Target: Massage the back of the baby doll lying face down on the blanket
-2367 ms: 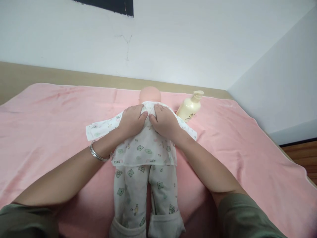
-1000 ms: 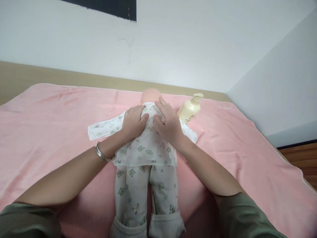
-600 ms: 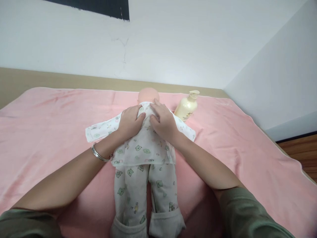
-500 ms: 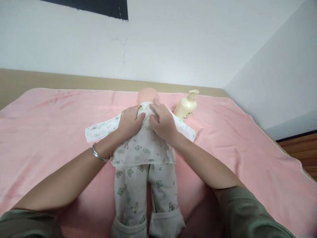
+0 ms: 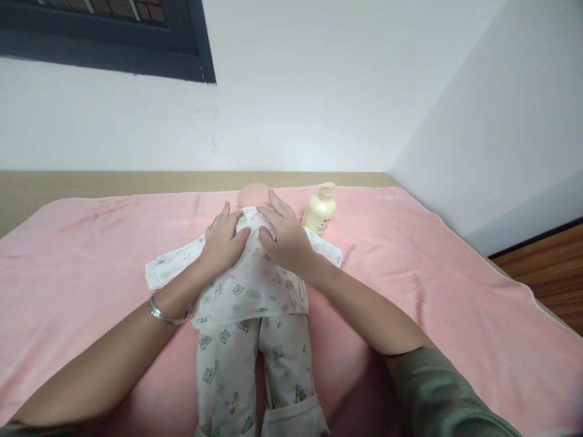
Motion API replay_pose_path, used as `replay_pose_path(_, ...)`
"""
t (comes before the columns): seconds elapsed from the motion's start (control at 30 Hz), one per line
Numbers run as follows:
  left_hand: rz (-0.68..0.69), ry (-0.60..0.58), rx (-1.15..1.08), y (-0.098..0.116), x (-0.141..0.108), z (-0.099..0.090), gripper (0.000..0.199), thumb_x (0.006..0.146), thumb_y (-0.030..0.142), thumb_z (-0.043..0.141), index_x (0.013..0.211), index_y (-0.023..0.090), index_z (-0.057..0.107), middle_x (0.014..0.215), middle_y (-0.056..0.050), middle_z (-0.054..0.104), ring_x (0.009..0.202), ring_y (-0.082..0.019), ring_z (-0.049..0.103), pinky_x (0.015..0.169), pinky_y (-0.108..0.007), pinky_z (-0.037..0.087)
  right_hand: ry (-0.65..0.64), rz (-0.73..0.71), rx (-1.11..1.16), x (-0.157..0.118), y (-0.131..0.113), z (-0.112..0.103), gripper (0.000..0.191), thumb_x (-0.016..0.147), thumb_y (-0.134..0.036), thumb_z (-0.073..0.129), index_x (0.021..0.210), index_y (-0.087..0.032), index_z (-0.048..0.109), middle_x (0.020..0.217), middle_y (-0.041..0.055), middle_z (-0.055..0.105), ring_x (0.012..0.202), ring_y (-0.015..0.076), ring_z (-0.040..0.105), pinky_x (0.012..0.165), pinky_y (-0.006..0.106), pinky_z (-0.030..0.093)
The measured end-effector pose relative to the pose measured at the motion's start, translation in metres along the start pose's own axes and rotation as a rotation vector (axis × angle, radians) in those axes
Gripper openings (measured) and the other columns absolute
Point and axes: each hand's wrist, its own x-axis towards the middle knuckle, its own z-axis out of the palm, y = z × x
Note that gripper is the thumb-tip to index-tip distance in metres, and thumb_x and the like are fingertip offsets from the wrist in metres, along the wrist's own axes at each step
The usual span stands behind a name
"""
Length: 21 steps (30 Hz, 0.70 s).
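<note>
A doll lies on a pink cloth, its bare head [image 5: 253,195] toward the wall. It wears a white printed top [image 5: 255,285] with the sleeves spread out and matching trousers [image 5: 286,358]. My left hand [image 5: 224,240] rests on the left side of the upper top, fingers apart, a silver bangle on the wrist. My right hand [image 5: 286,238] lies on the right side of the upper top with its fingers spread, one fingertip by the head. Neither hand grips anything.
A cream pump bottle [image 5: 320,209] stands beside the right sleeve. The pink cloth [image 5: 455,291] covers a surface with a pale wooden edge [image 5: 136,182] along the white wall. A dark window frame [image 5: 182,54] is at the upper left.
The view has tilted up and shifted right, so more of the window frame shows. The fingers of my left hand are spread wider on the top.
</note>
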Motion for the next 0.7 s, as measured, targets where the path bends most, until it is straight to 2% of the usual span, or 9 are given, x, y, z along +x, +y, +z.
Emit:
replay_pose_path(0.1, 0.046, 0.071, -0.113, 0.020, -0.007, -0.005, 0.059, 0.090, 0.045, 0.050, 0.143, 0.020, 0.054, 0.170, -0.014, 0.026, 0.159, -0.035, 0.022, 0.130, -0.063, 0.019, 0.127, 0.016, 0.006, 0.006, -0.004, -0.035, 0.048, 0.093, -0.019, 0.040, 0.136, -0.020, 0.061, 0.165, 0.0077, 0.038, 0.150, 0.0287, 0.041, 0.121, 0.052, 0.043)
replay_pose_path(0.17, 0.100, 0.076, -0.264, 0.039, -0.009, -0.008, 0.057, 0.090, 0.045, 0.052, 0.144, 0.023, 0.053, 0.168, -0.009, 0.031, 0.160, -0.031, 0.023, 0.132, -0.058, 0.020, 0.205, 0.063, -0.014, 0.012, 0.000, -0.060, 0.050, 0.094, -0.021, 0.038, 0.140, -0.026, 0.058, 0.167, 0.0027, 0.034, 0.154, 0.0282, 0.036, 0.123, 0.054, 0.041)
replay_pose_path(0.23, 0.135, 0.026, -0.465, 0.061, -0.005, -0.010, 0.056, 0.093, 0.047, 0.049, 0.145, 0.025, 0.051, 0.166, -0.006, 0.038, 0.157, -0.028, 0.030, 0.132, -0.052, 0.026, 0.267, 0.117, -0.046, 0.018, 0.011, -0.081, 0.052, 0.096, -0.024, 0.036, 0.145, -0.028, 0.053, 0.168, 0.0007, 0.031, 0.157, 0.0298, 0.028, 0.124, 0.058, 0.036)
replay_pose_path(0.3, 0.141, -0.082, -0.678, 0.084, 0.005, -0.011, 0.059, 0.099, 0.051, 0.035, 0.150, 0.023, 0.045, 0.163, -0.007, 0.043, 0.153, -0.024, 0.039, 0.128, -0.046, 0.035, 0.302, 0.160, -0.073, 0.025, 0.029, -0.093, 0.053, 0.098, -0.027, 0.035, 0.149, -0.028, 0.048, 0.170, 0.0012, 0.026, 0.159, 0.0315, 0.022, 0.125, 0.063, 0.031)
replay_pose_path(0.37, 0.099, -0.220, -0.804, 0.107, 0.019, -0.012, 0.071, 0.101, 0.054, 0.007, 0.157, 0.018, 0.033, 0.161, -0.012, 0.044, 0.151, -0.024, 0.043, 0.121, -0.045, 0.044, 0.289, 0.172, -0.109, 0.033, 0.050, -0.095, 0.053, 0.099, -0.031, 0.038, 0.151, -0.028, 0.044, 0.171, 0.0028, 0.023, 0.160, 0.0331, 0.017, 0.127, 0.067, 0.023)
replay_pose_path(0.43, 0.067, -0.326, -0.842, 0.126, 0.034, -0.012, 0.082, 0.098, 0.057, -0.008, 0.161, 0.016, 0.023, 0.161, -0.015, 0.042, 0.151, -0.023, 0.042, 0.118, -0.043, 0.047, 0.215, 0.155, -0.164, 0.038, 0.069, -0.089, 0.052, 0.100, -0.037, 0.043, 0.151, -0.026, 0.044, 0.171, 0.0051, 0.023, 0.161, 0.0347, 0.013, 0.128, 0.069, 0.014)
replay_pose_path(0.5, 0.053, -0.346, -0.861, 0.139, 0.045, -0.012, 0.086, 0.096, 0.061, -0.010, 0.163, 0.015, 0.016, 0.162, -0.016, 0.040, 0.152, -0.024, 0.040, 0.116, -0.043, 0.048, 0.104, 0.130, -0.230, 0.042, 0.082, -0.079, 0.051, 0.101, -0.042, 0.045, 0.148, -0.021, 0.050, 0.169, 0.0093, 0.028, 0.161, 0.0361, 0.013, 0.128, 0.069, 0.009)
replay_pose_path(0.57, 0.026, -0.326, -0.902, 0.146, 0.053, -0.009, 0.085, 0.096, 0.063, -0.006, 0.163, 0.016, 0.016, 0.160, -0.017, 0.042, 0.151, -0.025, 0.043, 0.115, -0.044, 0.049, 0.020, 0.115, -0.285, 0.043, 0.088, -0.071, 0.050, 0.104, -0.043, 0.039, 0.142, -0.015, 0.057, 0.164, 0.0145, 0.038, 0.159, 0.0357, 0.020, 0.129, 0.066, 0.007)
replay_pose_path(0.7, -0.089, -0.346, -1.121, 0.150, 0.056, -0.001, 0.078, 0.099, 0.055, 0.000, 0.158, 0.012, 0.027, 0.145, -0.021, 0.055, 0.141, -0.028, 0.053, 0.111, -0.050, 0.051, -0.020, 0.136, -0.297, 0.044, 0.087, -0.066, 0.056, 0.108, -0.039, 0.024, 0.129, -0.009, 0.067, 0.146, 0.0171, 0.060, 0.152, 0.0324, 0.038, 0.131, 0.061, 0.009)
